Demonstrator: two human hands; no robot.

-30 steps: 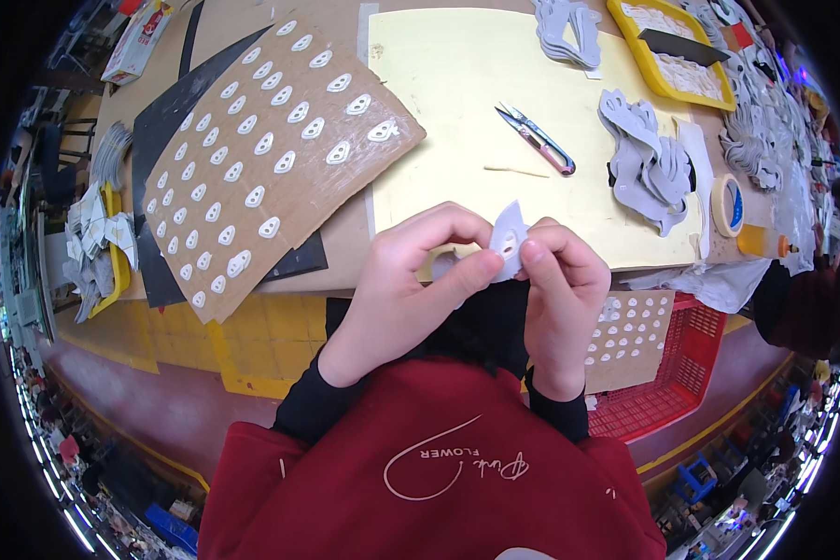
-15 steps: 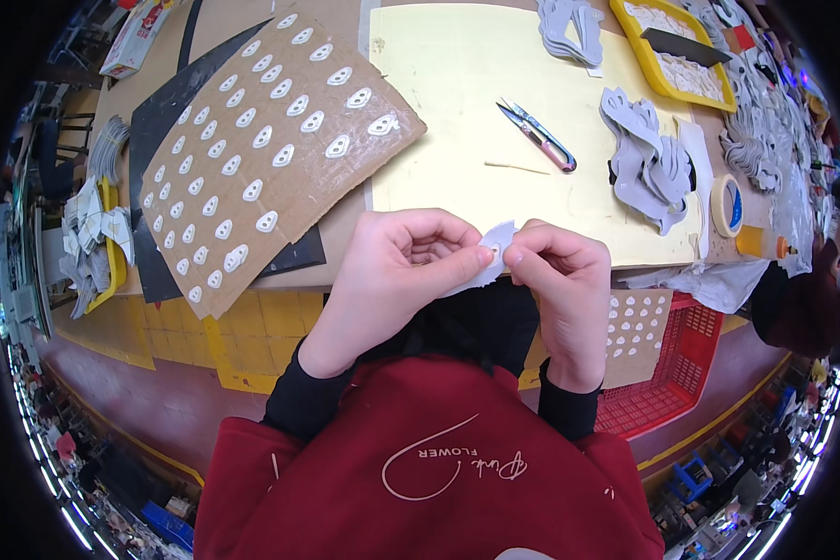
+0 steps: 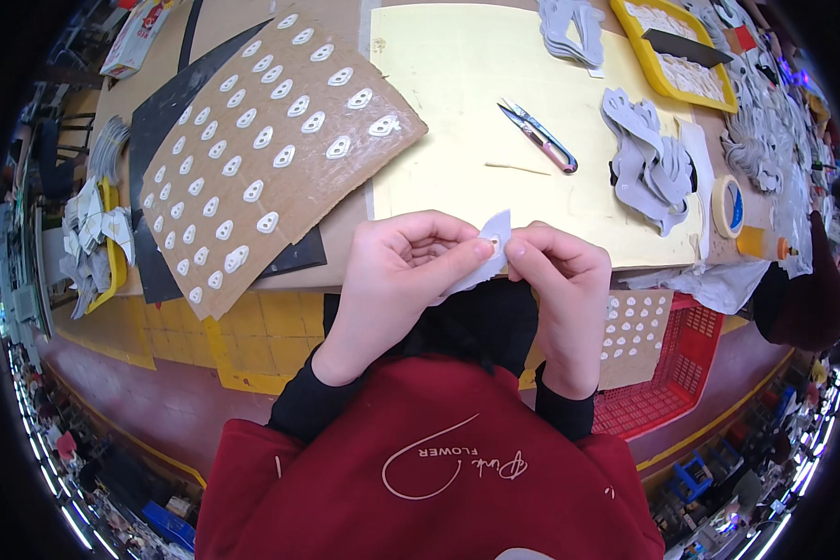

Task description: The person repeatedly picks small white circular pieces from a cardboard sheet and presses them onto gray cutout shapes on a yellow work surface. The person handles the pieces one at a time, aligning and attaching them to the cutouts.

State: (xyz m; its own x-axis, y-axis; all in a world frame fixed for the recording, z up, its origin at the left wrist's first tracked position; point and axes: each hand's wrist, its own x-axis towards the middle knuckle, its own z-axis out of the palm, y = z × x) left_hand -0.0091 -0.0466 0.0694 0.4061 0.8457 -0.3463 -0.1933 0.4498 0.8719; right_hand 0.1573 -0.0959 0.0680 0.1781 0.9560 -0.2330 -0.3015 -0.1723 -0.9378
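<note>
Near the table's front edge, my left hand (image 3: 401, 266) pinches a small pale grey, leaf-shaped flat piece (image 3: 497, 227) between thumb and forefinger. A small opening with an orange-brown spot shows near the left thumb tip. My right hand (image 3: 562, 271) is closed, its thumb and forefinger pressed together at the piece's right edge. Both hands' lower fingers are curled. Beyond them lie thread snips (image 3: 539, 137) with pink-and-blue handles and a thin pale stick (image 3: 517, 168) on a yellow sheet (image 3: 439, 93).
Left, a brown cardboard sheet (image 3: 294, 191) bears rows of white pieces with holes, over a black board (image 3: 149, 131). To the right are grey cut pieces (image 3: 646, 159), a tape roll (image 3: 726, 207), an orange bottle (image 3: 765, 245) and a yellow tray (image 3: 658, 70). A red crate (image 3: 695, 345) stands below.
The grey piece has tilted more upright, and more of its upper tip shows above my fingers. My right fingertips have shifted slightly on its edge. My left forearm has moved slightly right.
</note>
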